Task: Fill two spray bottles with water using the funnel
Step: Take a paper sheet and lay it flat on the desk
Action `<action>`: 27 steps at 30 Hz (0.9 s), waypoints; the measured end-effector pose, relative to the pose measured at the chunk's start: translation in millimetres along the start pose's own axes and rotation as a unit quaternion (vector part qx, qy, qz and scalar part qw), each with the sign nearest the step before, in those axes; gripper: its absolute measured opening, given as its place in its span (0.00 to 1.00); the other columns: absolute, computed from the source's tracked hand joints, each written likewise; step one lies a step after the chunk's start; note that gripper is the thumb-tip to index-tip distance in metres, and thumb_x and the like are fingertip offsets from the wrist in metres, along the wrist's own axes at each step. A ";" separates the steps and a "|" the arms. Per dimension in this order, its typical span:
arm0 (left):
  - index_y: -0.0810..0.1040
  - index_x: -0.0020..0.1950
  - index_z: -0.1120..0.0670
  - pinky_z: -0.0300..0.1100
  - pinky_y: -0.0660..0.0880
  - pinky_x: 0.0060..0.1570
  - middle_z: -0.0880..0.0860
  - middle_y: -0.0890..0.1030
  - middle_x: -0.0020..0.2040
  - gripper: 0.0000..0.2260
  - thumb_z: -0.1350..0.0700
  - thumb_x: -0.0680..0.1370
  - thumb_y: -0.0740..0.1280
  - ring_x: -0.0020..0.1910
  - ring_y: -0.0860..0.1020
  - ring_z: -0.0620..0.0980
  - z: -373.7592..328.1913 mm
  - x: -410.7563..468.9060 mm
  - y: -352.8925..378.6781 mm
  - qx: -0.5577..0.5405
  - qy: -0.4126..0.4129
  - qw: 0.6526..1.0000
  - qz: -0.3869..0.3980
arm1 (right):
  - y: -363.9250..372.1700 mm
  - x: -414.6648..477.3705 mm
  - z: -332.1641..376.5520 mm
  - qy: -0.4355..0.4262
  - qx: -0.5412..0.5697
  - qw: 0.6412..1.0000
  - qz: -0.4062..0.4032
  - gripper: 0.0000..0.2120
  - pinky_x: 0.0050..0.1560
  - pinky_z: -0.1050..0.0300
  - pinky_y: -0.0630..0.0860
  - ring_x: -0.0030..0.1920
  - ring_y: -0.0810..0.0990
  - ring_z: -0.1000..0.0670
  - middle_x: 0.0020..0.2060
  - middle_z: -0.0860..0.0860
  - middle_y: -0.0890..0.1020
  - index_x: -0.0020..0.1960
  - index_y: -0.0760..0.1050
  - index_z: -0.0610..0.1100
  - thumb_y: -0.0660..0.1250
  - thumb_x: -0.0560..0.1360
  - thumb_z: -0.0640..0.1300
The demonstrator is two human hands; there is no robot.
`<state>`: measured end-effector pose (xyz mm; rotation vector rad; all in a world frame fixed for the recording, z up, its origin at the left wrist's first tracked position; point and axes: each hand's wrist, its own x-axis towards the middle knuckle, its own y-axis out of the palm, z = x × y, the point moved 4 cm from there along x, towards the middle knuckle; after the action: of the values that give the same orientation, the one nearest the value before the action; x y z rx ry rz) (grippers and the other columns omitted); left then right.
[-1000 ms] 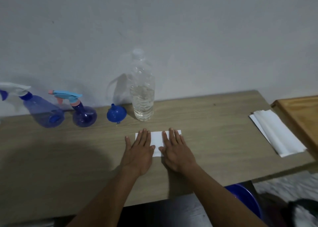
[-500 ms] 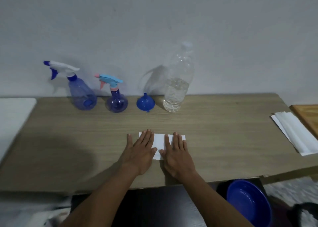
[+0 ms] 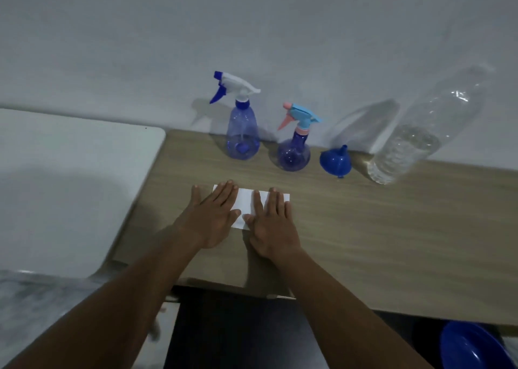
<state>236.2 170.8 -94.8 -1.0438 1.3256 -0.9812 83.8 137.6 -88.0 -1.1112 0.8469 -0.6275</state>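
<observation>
Two blue spray bottles stand by the wall: a taller one with a white and blue trigger [image 3: 242, 133] and a round one with a light blue and pink trigger [image 3: 294, 150]. A blue funnel [image 3: 335, 160] lies mouth down to their right. A clear water bottle [image 3: 412, 144], partly filled, stands further right. My left hand [image 3: 211, 217] and my right hand [image 3: 273, 225] rest flat, fingers straight, on a white paper [image 3: 246, 203] on the wooden table [image 3: 392, 242], well in front of the bottles.
A white surface [image 3: 70, 186] adjoins the table's left end. A blue bowl [image 3: 473, 346] sits below the table's front edge at the lower right. The grey wall runs directly behind the bottles.
The view has swung left, so the bottles and funnel now sit further right in frame and the white surface shows. Both hands stay flat on the paper.
</observation>
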 end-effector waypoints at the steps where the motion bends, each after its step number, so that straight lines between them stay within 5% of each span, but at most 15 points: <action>1: 0.44 0.82 0.54 0.69 0.49 0.73 0.50 0.45 0.82 0.38 0.39 0.74 0.29 0.81 0.46 0.48 11.5 -6.1 0.8 0.000 -0.007 1.000 -0.001 | 1.2 3.5 11.9 -0.009 -0.003 1.000 0.003 0.34 0.79 0.39 0.42 0.80 0.39 0.36 0.79 0.33 0.41 0.82 0.37 0.44 0.50 0.84 0.55; 11: 0.39 0.81 0.50 0.68 0.44 0.74 0.50 0.39 0.81 0.40 0.36 0.71 0.24 0.81 0.41 0.49 40.9 -85.5 15.5 -0.031 -0.071 0.997 0.020 | 29.5 -26.6 70.5 -0.054 0.005 0.998 0.020 0.33 0.78 0.42 0.39 0.81 0.39 0.38 0.80 0.35 0.41 0.82 0.40 0.45 0.50 0.84 0.56; 14: 0.37 0.80 0.49 0.68 0.43 0.73 0.49 0.38 0.81 0.44 0.33 0.68 0.17 0.81 0.41 0.49 23.3 -102.1 21.1 -0.037 -0.072 0.997 0.020 | 37.8 -56.5 63.7 -0.041 0.006 0.999 -0.012 0.31 0.77 0.40 0.50 0.79 0.55 0.35 0.79 0.33 0.55 0.81 0.54 0.43 0.49 0.82 0.57; 16: 0.34 0.79 0.48 0.67 0.42 0.73 0.48 0.36 0.79 0.42 0.34 0.67 0.16 0.80 0.39 0.49 6.7 -109.5 24.0 -0.041 -0.068 0.997 0.016 | 41.3 -73.1 52.7 -0.026 0.004 0.999 -0.035 0.31 0.73 0.40 0.61 0.75 0.67 0.35 0.74 0.34 0.66 0.78 0.65 0.42 0.48 0.81 0.57; 19: 0.33 0.77 0.47 0.66 0.40 0.74 0.47 0.34 0.78 0.41 0.33 0.67 0.16 0.79 0.36 0.48 -23.5 -113.8 26.4 -0.041 -0.060 0.997 0.021 | 40.7 -93.9 28.5 -0.029 -0.001 0.999 -0.034 0.30 0.70 0.41 0.67 0.72 0.71 0.36 0.72 0.34 0.71 0.75 0.69 0.42 0.49 0.81 0.57; 27: 0.36 0.80 0.49 0.63 0.39 0.74 0.47 0.32 0.77 0.39 0.34 0.71 0.21 0.80 0.38 0.49 -157.8 -82.8 18.7 -0.039 -0.032 0.998 0.036 | 27.5 -141.5 -100.7 0.002 -0.004 0.999 -0.040 0.32 0.71 0.40 0.65 0.73 0.70 0.36 0.73 0.33 0.69 0.76 0.67 0.42 0.47 0.80 0.58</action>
<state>76.2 251.2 -87.2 -1.0696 1.3483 -0.8424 -77.1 208.2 -96.3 -1.1563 0.8113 -0.6928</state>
